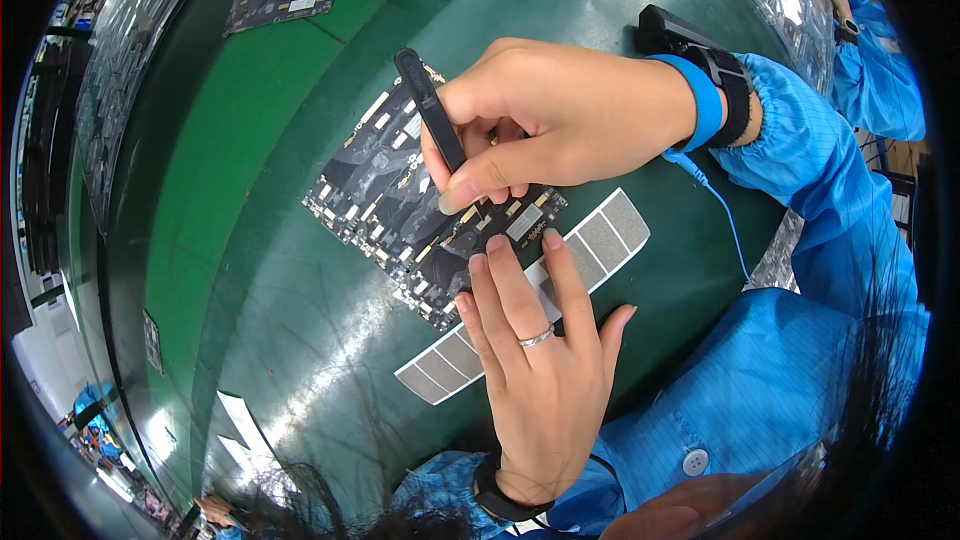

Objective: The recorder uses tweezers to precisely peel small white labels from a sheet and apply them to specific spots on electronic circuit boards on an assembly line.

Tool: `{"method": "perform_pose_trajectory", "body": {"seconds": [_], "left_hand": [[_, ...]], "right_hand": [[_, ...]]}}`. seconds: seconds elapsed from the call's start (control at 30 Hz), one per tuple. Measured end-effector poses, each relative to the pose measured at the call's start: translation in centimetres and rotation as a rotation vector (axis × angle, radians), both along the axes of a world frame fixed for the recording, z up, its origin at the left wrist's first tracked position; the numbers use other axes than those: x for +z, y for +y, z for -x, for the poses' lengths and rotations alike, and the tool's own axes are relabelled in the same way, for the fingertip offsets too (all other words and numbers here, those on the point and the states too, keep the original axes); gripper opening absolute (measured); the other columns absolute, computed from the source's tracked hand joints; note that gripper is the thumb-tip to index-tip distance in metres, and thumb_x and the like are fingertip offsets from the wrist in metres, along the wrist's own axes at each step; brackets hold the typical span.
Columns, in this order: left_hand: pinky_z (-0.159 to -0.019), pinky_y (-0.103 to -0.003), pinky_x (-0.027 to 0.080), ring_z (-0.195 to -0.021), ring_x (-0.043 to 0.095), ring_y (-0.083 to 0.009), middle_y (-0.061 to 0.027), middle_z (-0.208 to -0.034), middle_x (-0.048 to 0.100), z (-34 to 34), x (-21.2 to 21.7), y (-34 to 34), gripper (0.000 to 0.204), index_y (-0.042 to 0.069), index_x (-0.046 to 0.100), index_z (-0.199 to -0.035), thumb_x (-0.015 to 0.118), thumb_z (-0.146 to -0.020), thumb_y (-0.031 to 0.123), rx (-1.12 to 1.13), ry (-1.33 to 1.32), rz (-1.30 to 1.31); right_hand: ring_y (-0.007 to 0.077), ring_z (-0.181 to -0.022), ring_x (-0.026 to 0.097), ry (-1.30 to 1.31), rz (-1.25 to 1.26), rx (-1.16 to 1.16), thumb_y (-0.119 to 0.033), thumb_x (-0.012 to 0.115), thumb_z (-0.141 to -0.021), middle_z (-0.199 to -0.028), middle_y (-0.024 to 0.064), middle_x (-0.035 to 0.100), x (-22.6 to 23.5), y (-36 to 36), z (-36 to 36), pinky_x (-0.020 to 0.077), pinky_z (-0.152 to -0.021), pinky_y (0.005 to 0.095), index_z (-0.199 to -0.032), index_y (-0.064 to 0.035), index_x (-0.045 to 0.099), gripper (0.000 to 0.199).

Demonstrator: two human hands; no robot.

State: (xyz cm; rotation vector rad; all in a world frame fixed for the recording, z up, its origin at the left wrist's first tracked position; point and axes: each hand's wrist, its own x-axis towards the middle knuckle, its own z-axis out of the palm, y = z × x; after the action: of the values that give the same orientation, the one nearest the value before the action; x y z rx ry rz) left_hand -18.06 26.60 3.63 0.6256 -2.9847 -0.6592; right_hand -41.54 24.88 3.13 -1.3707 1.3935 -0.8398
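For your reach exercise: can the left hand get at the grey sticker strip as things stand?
Probably yes: the left hand already lies over the grey sticker strip, fingertips at the circuit board edge, nothing between them.

black circuit board [400, 202] flat on green mat, black tweezers [428, 110] tilted above, grey pad strip [590, 245] beside.

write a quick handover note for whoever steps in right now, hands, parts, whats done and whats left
Right hand: pinches black tweezers, tips down on the dark circuit board panel.
Left hand: fingers flat, pressing the panel's near edge and the strip of grey pads beside it.
Parts: panel on the green mat; a second board lies far left.
Done: cannot tell how many pads are placed.
Left: grey pads remain on the strip.
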Motion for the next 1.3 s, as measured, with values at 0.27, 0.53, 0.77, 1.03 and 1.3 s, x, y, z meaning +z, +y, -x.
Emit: {"method": "perform_pose_trajectory", "body": {"seconds": [0.27, 0.53, 0.77, 1.03, 1.3], "left_hand": [[-0.111, -0.051, 0.049, -0.130, 0.056, -0.0450, -0.0355, -0.153, 0.044, 0.6, 1.3, -1.0, 0.083, 0.002, 0.056, -0.148, 0.074, -0.090, 0.058, -0.030, -0.052, 0.135], [-0.086, -0.050, 0.054, -0.098, 0.068, -0.0404, -0.0229, -0.111, 0.070, 3.2, 6.0, -9.6, 0.048, 0.000, 0.065, -0.126, 0.072, -0.096, 0.038, 0.072, 0.059, -0.042], [-0.108, -0.045, 0.048, -0.123, 0.065, -0.0380, -0.0202, -0.131, 0.068, 10.6, -4.4, -30.6, 0.039, 0.003, 0.065, -0.134, 0.071, -0.098, 0.016, -0.078, 0.393, 0.303], [-0.076, -0.032, 0.054, -0.082, 0.069, -0.0171, -0.0124, -0.088, 0.071, 4.9, 2.5, -30.3, 0.016, -0.002, 0.069, -0.105, 0.074, -0.095, 0.008, 0.123, 0.318, -0.011], [-0.077, -0.034, 0.057, -0.083, 0.068, -0.0193, -0.0103, -0.094, 0.071, -5.1, -0.5, -18.6, 0.040, -0.001, 0.065, -0.129, 0.078, -0.091, 0.003, 0.387, 0.127, -0.155]], "right_hand": [[0.0127, -0.073, 0.066, 0.023, 0.138, 0.072, -0.022, 0.074, -0.100, -0.081, 0.0066, 0.070, 0.5, 0.2, 0.8, 0.0511, -0.065, 0.0304, -0.105, -0.0023, 0.072, 0.021], [0.0078, -0.085, 0.066, -0.206, 0.163, -0.253, -0.017, 0.075, -0.101, -0.106, 0.0025, 0.072, 3.0, 3.7, 2.5, 0.0546, -0.069, 0.0232, -0.118, -0.0021, 0.072, 0.023], [0.0102, -0.083, 0.065, -0.313, 0.091, -0.292, -0.015, 0.073, -0.102, -0.105, 0.0051, 0.070, 2.0, 6.7, 1.0, 0.0545, -0.072, 0.0244, -0.119, -0.0005, 0.069, 0.023], [0.0147, -0.087, 0.071, -0.058, 0.225, -0.108, -0.016, 0.076, -0.100, -0.098, 0.0077, 0.073, 2.1, 6.9, -0.8, 0.0573, -0.072, 0.0281, -0.116, 0.0003, 0.072, 0.023], [0.0220, -0.076, 0.069, -0.057, 0.178, -0.112, -0.017, 0.076, -0.099, -0.089, 0.0136, 0.069, 0.1, 7.7, -3.4, 0.0546, -0.066, 0.0356, -0.109, 0.0013, 0.068, 0.022]]}}
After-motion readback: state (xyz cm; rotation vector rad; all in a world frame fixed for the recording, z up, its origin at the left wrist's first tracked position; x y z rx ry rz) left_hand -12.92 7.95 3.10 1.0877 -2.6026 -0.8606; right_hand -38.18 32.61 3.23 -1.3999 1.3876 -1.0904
